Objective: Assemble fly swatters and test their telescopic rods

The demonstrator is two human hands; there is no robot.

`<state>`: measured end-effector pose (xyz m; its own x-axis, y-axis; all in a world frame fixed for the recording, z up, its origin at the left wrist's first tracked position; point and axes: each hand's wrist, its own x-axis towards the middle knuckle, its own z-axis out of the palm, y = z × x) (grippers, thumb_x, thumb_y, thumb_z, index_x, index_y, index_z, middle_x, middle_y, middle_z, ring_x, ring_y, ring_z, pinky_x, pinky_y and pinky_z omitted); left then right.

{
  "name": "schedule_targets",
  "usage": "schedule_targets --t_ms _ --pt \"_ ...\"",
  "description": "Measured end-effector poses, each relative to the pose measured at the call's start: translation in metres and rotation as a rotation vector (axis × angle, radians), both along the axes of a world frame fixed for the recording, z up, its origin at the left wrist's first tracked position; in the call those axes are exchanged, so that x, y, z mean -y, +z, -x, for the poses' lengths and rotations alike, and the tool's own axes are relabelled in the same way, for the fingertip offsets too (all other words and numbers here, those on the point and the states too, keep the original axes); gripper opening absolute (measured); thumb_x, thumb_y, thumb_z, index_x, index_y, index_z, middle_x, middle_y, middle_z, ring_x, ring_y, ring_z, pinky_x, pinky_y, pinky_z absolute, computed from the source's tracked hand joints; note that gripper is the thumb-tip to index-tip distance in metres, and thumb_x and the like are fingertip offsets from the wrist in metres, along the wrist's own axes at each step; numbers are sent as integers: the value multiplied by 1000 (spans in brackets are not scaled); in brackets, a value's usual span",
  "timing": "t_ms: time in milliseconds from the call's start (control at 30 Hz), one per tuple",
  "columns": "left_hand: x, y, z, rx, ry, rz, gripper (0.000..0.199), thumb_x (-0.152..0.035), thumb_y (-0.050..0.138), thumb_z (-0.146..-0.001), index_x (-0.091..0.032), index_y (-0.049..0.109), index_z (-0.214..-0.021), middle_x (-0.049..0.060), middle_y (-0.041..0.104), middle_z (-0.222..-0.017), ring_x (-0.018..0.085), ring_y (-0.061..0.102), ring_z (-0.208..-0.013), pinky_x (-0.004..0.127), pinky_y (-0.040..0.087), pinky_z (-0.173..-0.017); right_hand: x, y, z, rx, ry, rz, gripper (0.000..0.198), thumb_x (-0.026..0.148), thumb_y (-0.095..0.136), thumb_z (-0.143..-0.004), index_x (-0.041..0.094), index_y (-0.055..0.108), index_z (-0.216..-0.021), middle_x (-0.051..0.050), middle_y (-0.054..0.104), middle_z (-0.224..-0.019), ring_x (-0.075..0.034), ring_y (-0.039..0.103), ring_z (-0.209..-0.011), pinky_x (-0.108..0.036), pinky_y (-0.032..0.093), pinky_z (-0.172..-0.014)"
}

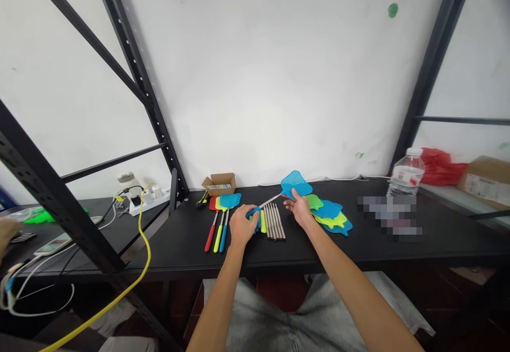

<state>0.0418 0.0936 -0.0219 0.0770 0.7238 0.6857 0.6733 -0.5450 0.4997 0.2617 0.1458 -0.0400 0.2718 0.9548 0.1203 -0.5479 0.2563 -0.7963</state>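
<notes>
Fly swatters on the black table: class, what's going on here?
A person's left hand grips a blue handle while the right hand holds a blue swatter head; a thin metal rod runs between them. Loose metal rods lie between the hands. Three whole swatters lie to the left, and loose heads overlap beside the right hand.

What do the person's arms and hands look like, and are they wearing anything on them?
The five-fingered left hand and five-fingered right hand wear no gloves. The slim, bare left forearm and slim, bare right forearm show no sleeves, watch or bracelet. The upper arms are out of view, so any short sleeves can't be seen.
</notes>
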Motion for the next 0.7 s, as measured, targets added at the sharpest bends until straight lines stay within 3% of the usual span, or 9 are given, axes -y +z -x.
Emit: schedule_targets --t_ms 700 --pt "-5 -4 1 -39 55 -40 16 -26 59 -84 -25 70 -95 2 69 -94 19 63 -93 29 49 -78 3 -2 2 88 14 -37 37 52 74 -72 16 66 -73 -8 73 -72 -13 62 -50 -22 47 -44"
